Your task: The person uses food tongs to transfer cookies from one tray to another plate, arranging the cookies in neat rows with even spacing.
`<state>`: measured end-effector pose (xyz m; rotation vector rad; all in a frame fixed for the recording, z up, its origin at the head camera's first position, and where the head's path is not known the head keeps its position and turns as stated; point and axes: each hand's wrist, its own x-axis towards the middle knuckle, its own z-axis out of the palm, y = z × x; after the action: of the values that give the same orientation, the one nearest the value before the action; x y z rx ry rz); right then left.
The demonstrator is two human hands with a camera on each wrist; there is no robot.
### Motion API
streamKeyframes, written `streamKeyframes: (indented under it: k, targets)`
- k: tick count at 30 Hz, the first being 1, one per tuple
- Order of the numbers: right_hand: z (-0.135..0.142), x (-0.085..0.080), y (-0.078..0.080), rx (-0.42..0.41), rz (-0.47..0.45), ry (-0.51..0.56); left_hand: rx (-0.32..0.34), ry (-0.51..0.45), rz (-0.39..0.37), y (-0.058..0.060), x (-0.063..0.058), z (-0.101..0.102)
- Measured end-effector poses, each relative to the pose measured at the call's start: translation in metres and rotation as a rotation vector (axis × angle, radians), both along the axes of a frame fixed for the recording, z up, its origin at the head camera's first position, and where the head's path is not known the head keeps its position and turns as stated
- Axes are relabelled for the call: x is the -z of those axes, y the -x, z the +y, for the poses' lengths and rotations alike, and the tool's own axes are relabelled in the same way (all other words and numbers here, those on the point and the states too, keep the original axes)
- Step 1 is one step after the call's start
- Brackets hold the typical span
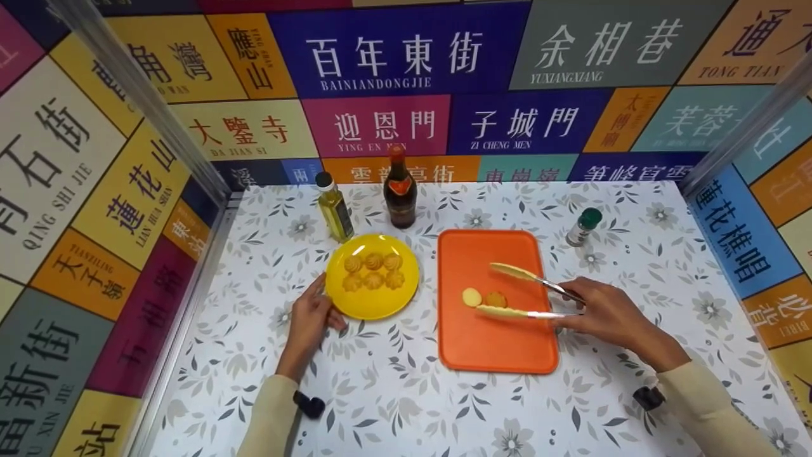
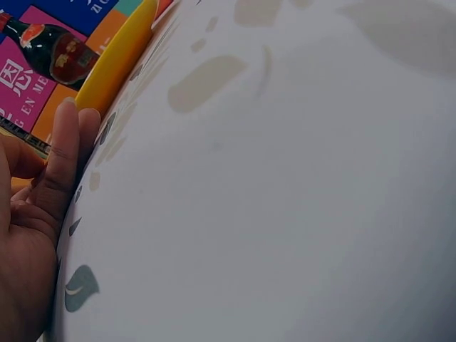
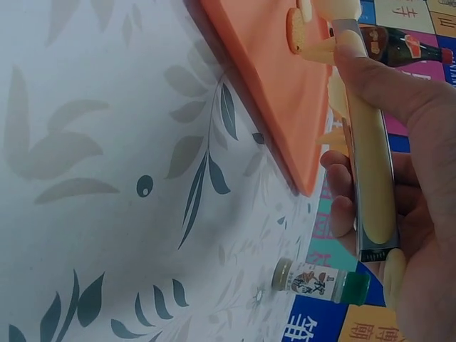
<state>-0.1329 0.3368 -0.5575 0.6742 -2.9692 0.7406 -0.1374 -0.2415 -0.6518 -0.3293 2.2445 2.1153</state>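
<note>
My left hand [image 1: 311, 314] rests on the table against the left edge of a yellow plate [image 1: 374, 308]. In the left wrist view its fingers [image 2: 65, 139] look fairly straight beside the rim. Several swirled cookies [image 1: 374, 261] lie in two rows on the plate. My right hand [image 1: 612, 317] holds a pair of tongs [image 1: 539, 315], spread apart, with yellowish tips over an orange tray [image 1: 495, 346]. On that tray lie a pale round piece [image 1: 471, 297] and a browner round cookie [image 1: 496, 299], side by side between the tong arms. The tips do not grip either one.
Behind the plate stand an oil bottle [image 1: 336, 212] and a dark sauce bottle [image 1: 399, 200]. A small green-capped shaker [image 1: 583, 227] stands right of the tray. Sign-covered walls [image 1: 380, 120] border the flower-patterned table [image 1: 406, 406] at the back and sides.
</note>
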Motion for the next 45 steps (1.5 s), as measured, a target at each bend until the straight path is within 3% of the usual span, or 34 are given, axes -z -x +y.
streamKeyframes:
  k: [13, 20, 39, 45]
  targets:
    - [0.0067, -0.0024, -0.0033, -0.027, 0.004, -0.028, 0.002, 0.007, 0.015, -0.0007, -0.0006, 0.0005]
    - [0.0083, -0.0013, -0.0024, -0.065, 0.05, -0.06, -0.001, -0.01, 0.013, -0.0009, 0.0002, 0.0006]
    - [0.0105, 0.0008, -0.0056, -0.114, 0.078, -0.014, 0.001, 0.03, 0.037, -0.0011, 0.0003, 0.0005]
    - [0.0096, 0.0015, -0.006, -0.124, 0.08, -0.03, -0.001, 0.019, 0.01, -0.0003, 0.0, 0.0006]
